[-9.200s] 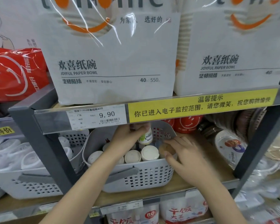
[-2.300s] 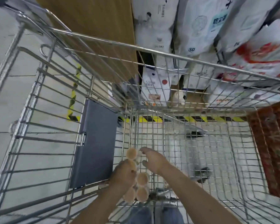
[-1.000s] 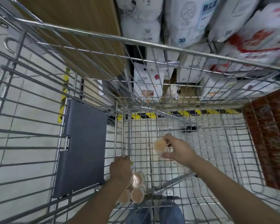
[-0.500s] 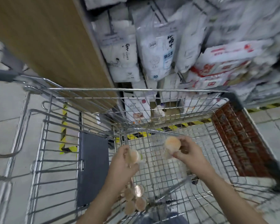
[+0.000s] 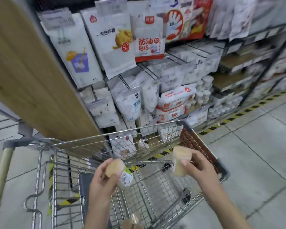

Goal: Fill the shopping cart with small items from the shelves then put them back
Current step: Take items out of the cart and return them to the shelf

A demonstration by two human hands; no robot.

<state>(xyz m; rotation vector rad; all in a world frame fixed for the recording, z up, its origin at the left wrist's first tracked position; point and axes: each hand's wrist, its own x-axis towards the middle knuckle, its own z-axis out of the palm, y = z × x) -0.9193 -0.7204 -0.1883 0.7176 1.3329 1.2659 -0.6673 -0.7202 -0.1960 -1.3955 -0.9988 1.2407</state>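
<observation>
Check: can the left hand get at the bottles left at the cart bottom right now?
Probably not yet. The left hand already grips a bottle, so it has no free fingers; the cart is open on top, and the remaining bottles lie just below.

Grey tiled floor [image 5: 254, 154], wooden end panel [image 5: 31, 71]

Single head-worn view looks forward and down over the cart [image 5: 106, 139] toward shelves [image 5: 155, 80]

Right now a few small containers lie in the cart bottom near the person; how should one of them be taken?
The remaining containers lie low in the shopping cart, tan caps showing. Probably best: reach down from above and pinch around a cap or body. Both the left hand and right hand already hold one each, so free a hand first.
</observation>
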